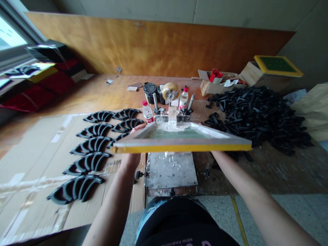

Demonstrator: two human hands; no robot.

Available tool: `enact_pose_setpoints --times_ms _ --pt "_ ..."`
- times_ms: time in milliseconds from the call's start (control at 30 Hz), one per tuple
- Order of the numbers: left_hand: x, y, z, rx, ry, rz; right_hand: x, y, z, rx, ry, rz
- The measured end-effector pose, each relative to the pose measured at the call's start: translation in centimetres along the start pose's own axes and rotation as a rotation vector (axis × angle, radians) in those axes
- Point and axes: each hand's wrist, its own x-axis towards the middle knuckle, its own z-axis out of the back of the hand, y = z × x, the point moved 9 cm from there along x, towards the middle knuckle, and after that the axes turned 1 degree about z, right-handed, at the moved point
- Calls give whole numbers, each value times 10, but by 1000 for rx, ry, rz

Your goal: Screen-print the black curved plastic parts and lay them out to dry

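Observation:
A screen printing frame [181, 148], pale with a yellow front edge and a greenish mesh [179, 133], is tilted up in front of me, its far end at a metal clamp [172, 118]. My left hand [138, 128] is closed on its left side; part of the hand shows beyond the rail. My right hand [201, 125] is at the right side, mostly hidden behind the frame, with only a sliver of skin and the wrist showing. Below the frame lies a flat metal plate [172, 171] with a black knob [139, 175] at its left.
Curved black ribbed parts [77, 188] lie in rows on cardboard [30, 153] at left. A heap of black parts [258, 116] covers the right. Behind the clamp stand two red-capped bottles [148, 112], a dark tub [150, 91] and a tape roll [170, 91]. An open box [220, 87] stands at back right.

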Motion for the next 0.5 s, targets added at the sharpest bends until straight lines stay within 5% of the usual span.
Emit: enact_pose_setpoints --times_ms 100,167,333,433,500 --pt "9 4 -9 -103 -61 22 -36 32 -36 28 134 147" --pt "-2 26 -13 -132 -103 100 -52 58 -54 21 220 229" --pt "-83 142 -40 -41 113 653 -94 120 -52 33 186 323" --pt "-110 174 -10 -49 28 685 -130 151 -52 101 303 605" --pt "-114 182 40 60 -72 661 -130 123 -50 40 374 539"
